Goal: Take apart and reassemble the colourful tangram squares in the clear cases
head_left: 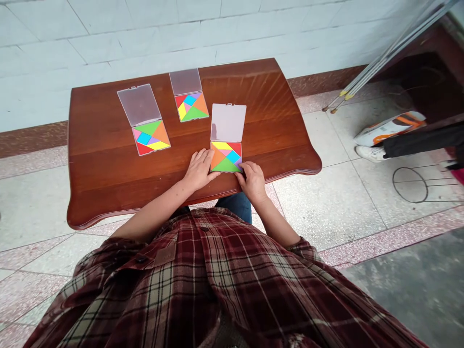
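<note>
A tangram case [226, 169] lies near the front edge of the table with its clear lid [228, 122] folded back. Yellow, red, orange, blue, pink, purple and green pieces fill its square tray. My left hand [198, 169] rests flat on the wood, fingertips against the tray's left side and thumb along its near edge. At the near right corner, my right hand [253, 181] has its fingers curled, index finger and thumb closed on the tray's rim. Two more tangram cases stand open behind: one on the left [151, 137], one at the back [191, 106], both filled with coloured pieces.
The brown wooden table [105, 179] backs onto a white tiled wall [145, 34]. To the right, crutches [377, 72] lean. On the floor there lie a white and orange bag [389, 126] and a wire ring frame [409, 184]; another person's shoe [370, 153] shows.
</note>
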`<control>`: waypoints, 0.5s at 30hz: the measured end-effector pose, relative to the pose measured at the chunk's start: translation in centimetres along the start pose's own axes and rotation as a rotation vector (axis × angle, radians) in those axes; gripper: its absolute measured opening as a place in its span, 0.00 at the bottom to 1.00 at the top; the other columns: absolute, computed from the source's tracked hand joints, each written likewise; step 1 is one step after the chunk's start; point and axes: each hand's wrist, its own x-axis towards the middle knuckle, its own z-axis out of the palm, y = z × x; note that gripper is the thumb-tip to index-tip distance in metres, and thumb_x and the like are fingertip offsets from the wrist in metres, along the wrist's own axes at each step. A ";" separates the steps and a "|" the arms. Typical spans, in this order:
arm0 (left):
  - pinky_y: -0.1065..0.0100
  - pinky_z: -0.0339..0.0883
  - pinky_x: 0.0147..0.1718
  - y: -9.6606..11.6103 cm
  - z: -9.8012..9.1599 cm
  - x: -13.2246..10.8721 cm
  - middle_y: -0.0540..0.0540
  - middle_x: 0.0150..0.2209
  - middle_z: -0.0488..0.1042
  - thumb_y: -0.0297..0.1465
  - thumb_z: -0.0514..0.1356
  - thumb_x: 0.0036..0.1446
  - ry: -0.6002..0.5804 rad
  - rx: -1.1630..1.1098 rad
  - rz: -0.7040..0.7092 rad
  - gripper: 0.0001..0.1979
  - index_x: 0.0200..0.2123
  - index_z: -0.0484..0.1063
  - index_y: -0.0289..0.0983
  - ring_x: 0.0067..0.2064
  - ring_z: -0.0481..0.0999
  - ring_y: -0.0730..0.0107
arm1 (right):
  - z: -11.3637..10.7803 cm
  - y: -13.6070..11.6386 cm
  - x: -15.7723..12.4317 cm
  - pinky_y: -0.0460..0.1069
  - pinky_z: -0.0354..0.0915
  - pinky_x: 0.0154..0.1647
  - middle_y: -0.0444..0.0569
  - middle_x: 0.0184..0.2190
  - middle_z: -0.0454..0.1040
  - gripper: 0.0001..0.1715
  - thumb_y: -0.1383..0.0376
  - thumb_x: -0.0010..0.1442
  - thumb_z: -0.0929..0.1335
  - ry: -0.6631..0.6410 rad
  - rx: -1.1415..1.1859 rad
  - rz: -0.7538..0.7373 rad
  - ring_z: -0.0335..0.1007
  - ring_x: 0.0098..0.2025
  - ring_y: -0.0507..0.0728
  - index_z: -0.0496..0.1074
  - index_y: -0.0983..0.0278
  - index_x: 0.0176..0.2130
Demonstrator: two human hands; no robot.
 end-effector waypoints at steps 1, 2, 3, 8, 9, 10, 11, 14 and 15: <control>0.43 0.50 0.67 0.0 0.0 0.8 0.26 0.65 0.60 0.40 0.63 0.57 -0.005 -0.008 0.006 0.39 0.65 0.55 0.26 0.68 0.57 0.41 | 0.0 0.2 0.4 0.61 0.64 0.53 0.61 0.48 0.74 0.18 0.60 0.64 0.63 0.003 -0.014 0.011 0.67 0.49 0.66 0.74 0.66 0.48; 0.43 0.50 0.67 -0.1 0.0 1.5 0.26 0.65 0.60 0.39 0.63 0.57 -0.008 -0.015 0.011 0.38 0.65 0.55 0.26 0.69 0.57 0.42 | 0.0 0.4 0.8 0.60 0.64 0.53 0.60 0.48 0.74 0.18 0.60 0.64 0.63 0.003 -0.029 0.025 0.67 0.49 0.66 0.74 0.66 0.48; 0.43 0.50 0.67 -0.2 0.1 2.1 0.26 0.65 0.60 0.39 0.63 0.57 -0.004 -0.027 0.018 0.38 0.65 0.55 0.27 0.69 0.58 0.42 | 0.0 0.5 1.3 0.59 0.64 0.53 0.60 0.47 0.73 0.18 0.60 0.64 0.63 0.000 -0.045 0.041 0.67 0.49 0.65 0.73 0.66 0.48; 0.49 0.55 0.67 -1.9 0.0 2.2 0.30 0.66 0.60 0.40 0.59 0.60 0.080 -0.122 0.036 0.36 0.66 0.54 0.30 0.68 0.60 0.49 | 0.1 0.7 3.6 0.57 0.65 0.51 0.60 0.46 0.73 0.19 0.62 0.64 0.63 -0.030 -0.118 0.126 0.68 0.48 0.65 0.73 0.68 0.50; 0.50 0.55 0.67 -2.6 -0.3 1.6 0.32 0.66 0.62 0.40 0.58 0.60 0.137 -0.132 0.018 0.34 0.65 0.56 0.31 0.68 0.61 0.51 | 0.1 0.7 4.0 0.57 0.65 0.50 0.60 0.45 0.73 0.19 0.62 0.64 0.63 -0.036 -0.129 0.142 0.69 0.47 0.65 0.73 0.68 0.50; 0.51 0.56 0.67 -3.4 -0.7 0.8 0.34 0.65 0.64 0.40 0.56 0.61 0.207 -0.130 -0.007 0.31 0.64 0.58 0.34 0.67 0.63 0.52 | 0.0 0.6 4.5 0.57 0.66 0.49 0.60 0.45 0.73 0.20 0.62 0.64 0.62 -0.046 -0.141 0.156 0.69 0.46 0.65 0.73 0.68 0.51; 0.51 0.57 0.66 -4.3 -1.2 -0.1 0.36 0.63 0.66 0.40 0.55 0.62 0.288 -0.123 -0.043 0.28 0.63 0.60 0.35 0.65 0.65 0.54 | 0.0 0.6 4.8 0.56 0.66 0.48 0.60 0.45 0.73 0.20 0.62 0.64 0.62 -0.059 -0.155 0.172 0.69 0.45 0.64 0.72 0.67 0.51; 0.50 0.60 0.63 -7.6 -3.3 -3.4 0.36 0.57 0.72 0.38 0.54 0.62 0.494 -0.067 -0.206 0.22 0.57 0.66 0.35 0.60 0.70 0.53 | -0.4 0.4 5.7 0.55 0.66 0.45 0.60 0.45 0.73 0.21 0.61 0.65 0.62 -0.106 -0.191 0.220 0.70 0.43 0.64 0.72 0.68 0.53; 0.49 0.61 0.62 -8.7 -4.1 -4.5 0.36 0.54 0.73 0.37 0.54 0.61 0.540 -0.029 -0.260 0.21 0.55 0.68 0.35 0.58 0.71 0.52 | -0.5 0.3 5.9 0.55 0.66 0.44 0.60 0.46 0.73 0.22 0.61 0.65 0.62 -0.120 -0.200 0.234 0.71 0.43 0.64 0.71 0.67 0.54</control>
